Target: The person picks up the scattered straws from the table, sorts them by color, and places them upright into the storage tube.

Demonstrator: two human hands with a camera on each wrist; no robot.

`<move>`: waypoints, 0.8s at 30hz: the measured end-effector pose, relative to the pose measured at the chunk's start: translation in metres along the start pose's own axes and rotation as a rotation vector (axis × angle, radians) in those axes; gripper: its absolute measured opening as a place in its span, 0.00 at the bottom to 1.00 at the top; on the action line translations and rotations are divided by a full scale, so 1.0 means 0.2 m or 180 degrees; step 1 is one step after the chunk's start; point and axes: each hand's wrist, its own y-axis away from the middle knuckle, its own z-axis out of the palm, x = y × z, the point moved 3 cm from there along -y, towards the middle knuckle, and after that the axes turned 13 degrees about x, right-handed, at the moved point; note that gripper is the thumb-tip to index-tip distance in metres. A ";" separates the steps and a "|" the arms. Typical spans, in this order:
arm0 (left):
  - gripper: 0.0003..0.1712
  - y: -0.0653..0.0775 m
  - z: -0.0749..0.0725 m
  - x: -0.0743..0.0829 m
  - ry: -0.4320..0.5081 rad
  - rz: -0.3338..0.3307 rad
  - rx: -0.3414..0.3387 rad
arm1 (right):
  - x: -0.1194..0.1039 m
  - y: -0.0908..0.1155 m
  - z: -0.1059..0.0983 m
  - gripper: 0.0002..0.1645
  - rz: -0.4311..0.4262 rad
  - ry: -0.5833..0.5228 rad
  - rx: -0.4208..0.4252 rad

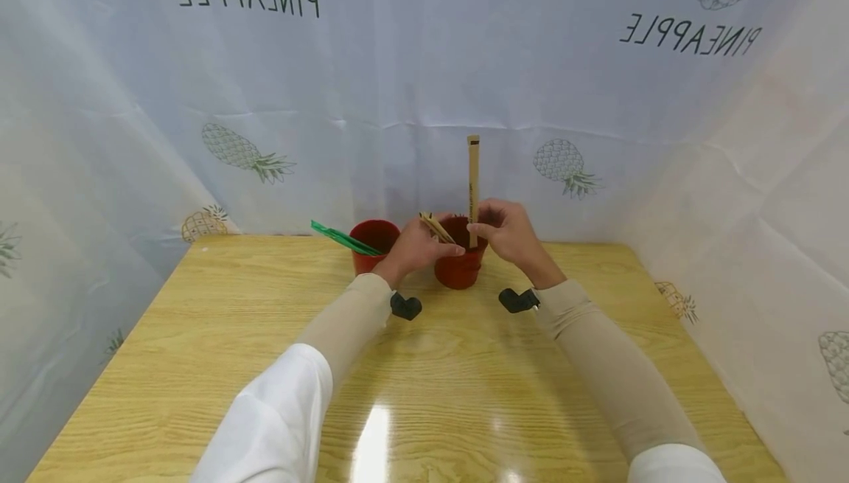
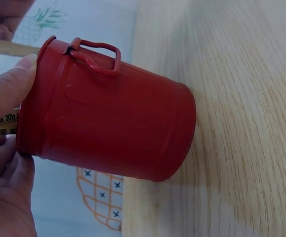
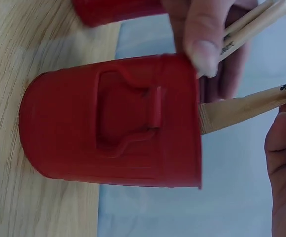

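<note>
My left hand (image 1: 414,248) grips the rim of a small red metal bucket (image 2: 118,111), its thumb on the near edge. The bucket stands upright on the table and has a wire side handle (image 3: 125,113). My right hand (image 1: 509,234) pinches a long, narrow paper-wrapped chopstick packet (image 1: 473,177), held upright. In the right wrist view the packet's lower end is inside the bucket mouth. Several similar tan packets (image 1: 434,226) lean out of the same bucket beside my left hand. The bucket's bottom inside is hidden.
Just left, partly behind my left hand, stands a second red bucket (image 1: 362,263) with green-wrapped sticks (image 1: 338,236) leaning out leftward. Both buckets are near the back edge of the wooden table (image 1: 458,380). A white pineapple-print curtain (image 1: 424,63) hangs close behind.
</note>
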 end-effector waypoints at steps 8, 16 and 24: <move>0.40 0.00 0.01 0.00 0.0141 -0.0083 0.0023 | 0.08 0.01 0.07 0.02 -0.0240 0.0603 -0.0245; 0.42 0.00 0.00 0.01 0.0205 -0.0159 0.0078 | 0.12 0.02 0.09 0.03 -0.0299 0.1121 -0.0494; 0.54 0.02 -0.07 0.05 0.0151 -0.0421 0.0183 | 0.14 0.03 0.06 0.05 -0.0337 0.1253 -0.0509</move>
